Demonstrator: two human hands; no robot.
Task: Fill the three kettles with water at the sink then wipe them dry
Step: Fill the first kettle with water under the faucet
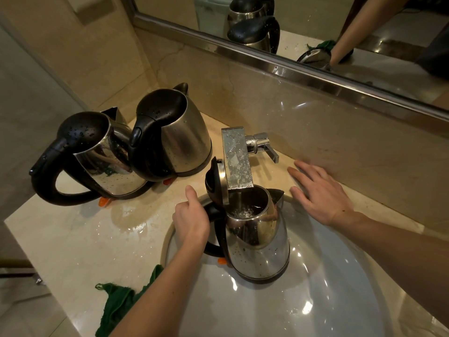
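A steel kettle with its black lid flipped open hangs over the white sink basin, right under the chrome tap spout. Water runs into it and bubbles inside. My left hand grips its black handle. My right hand rests flat on the counter with fingers straight, just right of the tap lever. Two more wet steel kettles with shut black lids stand on the counter at the left, one nearer the wall and one further left.
A green cloth lies on the beige stone counter near its front edge, left of my left forearm. Puddles of water spread on the counter by the basin. A mirror runs along the wall behind the tap.
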